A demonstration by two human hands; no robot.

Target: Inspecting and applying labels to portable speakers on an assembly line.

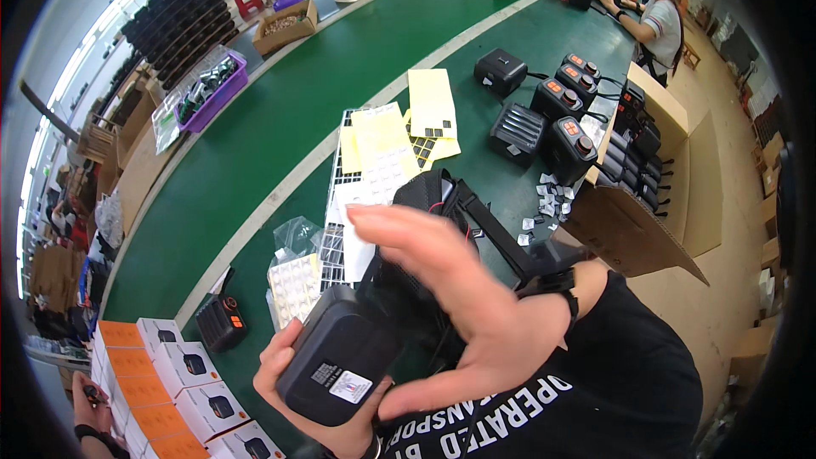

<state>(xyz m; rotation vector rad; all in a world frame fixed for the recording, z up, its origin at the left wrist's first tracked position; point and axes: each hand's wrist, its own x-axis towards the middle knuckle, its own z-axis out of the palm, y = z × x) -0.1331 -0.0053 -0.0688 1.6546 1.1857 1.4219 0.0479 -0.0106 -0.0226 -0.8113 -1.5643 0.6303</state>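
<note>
My left hand grips a black box-shaped device with rounded corners, tilted so that a face with a white label and a small printed code points up. Right of it, my right hand is open, its thumb and fingers spread wide and slightly blurred. Nothing shows between its fingers. Behind my right hand lies a black mesh bag or case with a strap, partly hidden by the hand. Sheets of light stickers and yellow backing sheets lie just beyond the device on the green table.
Several black devices with orange buttons stand at the right, beside an open carton of more devices. White scraps lie near it. Stacked orange and white boxes and another device are at the left. A co-worker sits far right.
</note>
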